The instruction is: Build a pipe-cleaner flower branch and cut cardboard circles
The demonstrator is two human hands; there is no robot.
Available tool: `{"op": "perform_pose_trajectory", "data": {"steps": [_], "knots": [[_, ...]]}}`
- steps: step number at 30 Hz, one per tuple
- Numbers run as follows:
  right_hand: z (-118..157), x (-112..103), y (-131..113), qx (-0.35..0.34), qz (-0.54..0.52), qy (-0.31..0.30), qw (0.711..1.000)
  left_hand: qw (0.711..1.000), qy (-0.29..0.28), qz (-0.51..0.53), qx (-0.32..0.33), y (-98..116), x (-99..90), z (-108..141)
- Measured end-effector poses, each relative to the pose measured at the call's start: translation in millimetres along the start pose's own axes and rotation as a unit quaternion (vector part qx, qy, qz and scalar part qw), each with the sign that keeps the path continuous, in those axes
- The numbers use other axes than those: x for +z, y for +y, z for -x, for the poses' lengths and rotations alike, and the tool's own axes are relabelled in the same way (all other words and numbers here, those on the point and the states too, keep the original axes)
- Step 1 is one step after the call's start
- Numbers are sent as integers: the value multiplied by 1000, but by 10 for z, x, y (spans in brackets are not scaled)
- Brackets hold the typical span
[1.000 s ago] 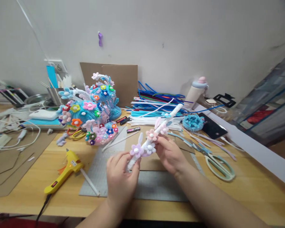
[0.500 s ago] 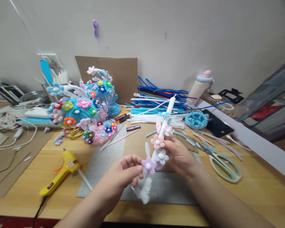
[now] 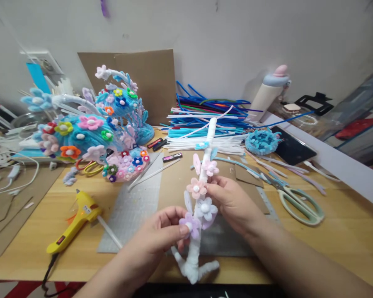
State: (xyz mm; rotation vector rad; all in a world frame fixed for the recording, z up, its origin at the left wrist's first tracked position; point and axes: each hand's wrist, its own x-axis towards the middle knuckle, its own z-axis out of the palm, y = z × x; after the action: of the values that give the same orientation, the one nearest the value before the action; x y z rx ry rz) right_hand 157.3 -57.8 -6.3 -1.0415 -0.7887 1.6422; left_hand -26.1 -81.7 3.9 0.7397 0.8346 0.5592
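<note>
A white stem (image 3: 194, 248), forked at its near end, is held above the grey mat (image 3: 127, 207). Its lilac flower (image 3: 191, 225) is pinched by the left hand's (image 3: 164, 229) fingers; beyond, beside a peach flower (image 3: 197, 188), the stem is clamped in the right hand's (image 3: 234, 203) fingers. Blue petals (image 3: 202, 145) are borne near its tip.

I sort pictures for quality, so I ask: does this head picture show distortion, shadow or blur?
Head view: likely wide-angle distortion, the shelving leaning steeply at right; head view: faint shadow on the wall beside the bottle; head view: flowered stem slightly soft, petals distinct.
</note>
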Motion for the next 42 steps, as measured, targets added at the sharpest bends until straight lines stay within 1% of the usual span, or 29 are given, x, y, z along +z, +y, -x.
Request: {"op": "perform_pose_trajectory", "data": {"steps": [5, 12, 16, 20, 27, 32, 39, 42], "knots": [[-1, 3, 15, 10, 9, 5, 1000, 1000, 1, -3, 3, -31, -20, -17], [12, 16, 17, 4, 11, 22, 1000, 999, 13, -46, 19, -85, -58, -57], [17, 31, 14, 0, 9, 35, 999, 998, 23, -50, 16, -70, -41, -59], [31, 45, 14, 10, 3, 34, 999, 998, 25, -52, 11, -65, -12, -66], [55, 61, 7, 12, -5, 22, 1000, 997, 45, -69, -4, -45, 45, -63], [47, 83, -6, 17, -8, 23, 1000, 997, 39, -71, -6, -53, 34, -84], [44, 68, 9, 9, 2, 38, 999, 999, 26, -39, 15, -91, -2, -48], [50, 74, 12, 10, 0, 31, 999, 998, 31, -42, 22, -80, 16, -29]]}}
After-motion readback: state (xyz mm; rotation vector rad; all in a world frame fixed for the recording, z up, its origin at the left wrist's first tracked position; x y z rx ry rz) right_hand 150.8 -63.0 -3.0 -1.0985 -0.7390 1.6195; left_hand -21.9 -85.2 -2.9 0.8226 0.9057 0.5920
